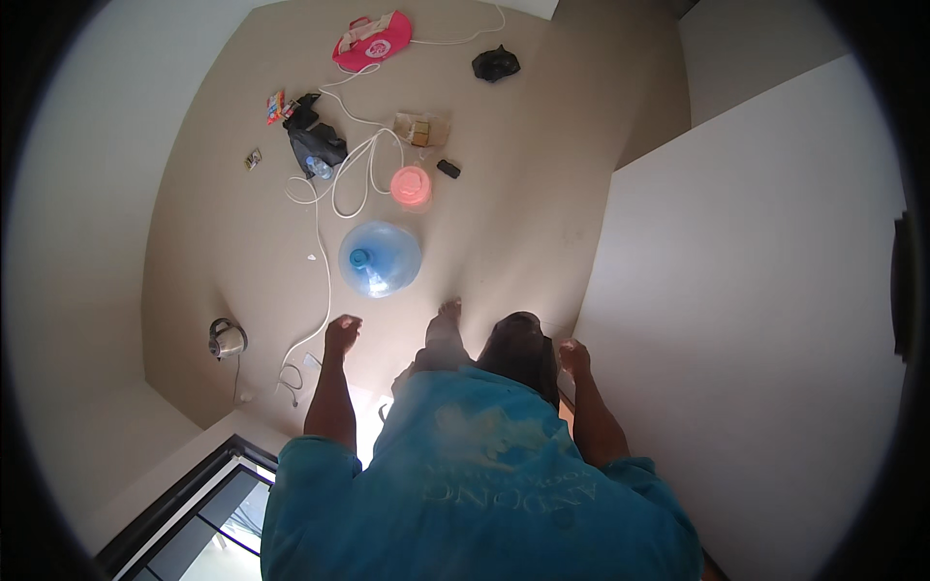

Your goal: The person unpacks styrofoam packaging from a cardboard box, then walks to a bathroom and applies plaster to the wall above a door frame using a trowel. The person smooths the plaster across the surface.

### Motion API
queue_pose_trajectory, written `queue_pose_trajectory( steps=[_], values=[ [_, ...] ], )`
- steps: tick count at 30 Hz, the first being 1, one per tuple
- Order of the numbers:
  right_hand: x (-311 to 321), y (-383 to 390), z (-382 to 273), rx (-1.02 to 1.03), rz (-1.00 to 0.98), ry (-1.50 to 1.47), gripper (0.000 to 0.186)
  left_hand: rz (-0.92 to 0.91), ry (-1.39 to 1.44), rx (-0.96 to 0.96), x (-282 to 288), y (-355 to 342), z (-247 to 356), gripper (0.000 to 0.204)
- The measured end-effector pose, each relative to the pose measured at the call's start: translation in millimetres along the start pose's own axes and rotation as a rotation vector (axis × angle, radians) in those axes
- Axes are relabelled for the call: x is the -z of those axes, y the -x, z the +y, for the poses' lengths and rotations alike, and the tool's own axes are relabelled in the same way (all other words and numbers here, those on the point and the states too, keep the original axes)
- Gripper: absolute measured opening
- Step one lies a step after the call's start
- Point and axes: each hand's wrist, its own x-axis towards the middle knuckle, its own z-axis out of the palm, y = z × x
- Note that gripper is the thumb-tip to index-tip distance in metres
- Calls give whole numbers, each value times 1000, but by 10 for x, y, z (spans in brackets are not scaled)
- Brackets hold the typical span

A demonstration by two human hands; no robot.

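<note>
My left hand (343,333) hangs over the floor at my left side. Its fingers are loosely curled, and I see nothing in them. Ahead of it and slightly to the right is a large clear-blue water jug (392,259) with a blue cap; the hand is apart from it. My right hand (574,356) is by my right thigh, close to the edge of a large white panel (746,281). Its fingers are curled too, with no object visible; whether it touches the panel I cannot tell. One bare foot (450,308) shows between the jug and my dark-clothed knee.
Beyond the jug are a pink round container (411,187), a dark phone-like object (449,168), a cardboard piece (433,130), and black plastic bags (318,147). White cable (327,281) loops across the floor. A kettle (228,339) stands left; a pink bag (373,44) lies far off.
</note>
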Motion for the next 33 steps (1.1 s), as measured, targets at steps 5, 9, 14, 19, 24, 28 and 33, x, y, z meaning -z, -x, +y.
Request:
queue_pose_trajectory(
  steps=[5, 9, 14, 19, 24, 28, 33],
  values=[
    [348, -673, -169, -151, -336, -272, 33, 25, 179, -321, -467, -1255, 2041, 18],
    [1151, -1569, -681, -374, -423, -515, 47, 73, 206, -246, -1105, -1718, 2857, 25],
    [2583, -2994, -1786, -453, -603, -469, 50, -93, -226, -142, -1835, -1795, 3113, 27],
    [3480, -4175, -3553, -59, -492, -543, 48, -80, 128, 79, -2078, -1795, 3292, 28],
    [3539, -5193, -5029, 119, -433, -318, 54, 40, 449, 201, -2167, -2299, 3474, 32],
    [3250, -5695, -5836, 150, -511, -169, 52, 201, 568, 244, -2306, -3066, 3562, 32],
    [2629, -6026, -6952, 146, -574, 174, 47, 332, 472, 388, -2368, -4015, 3758, 34]
  ],
)
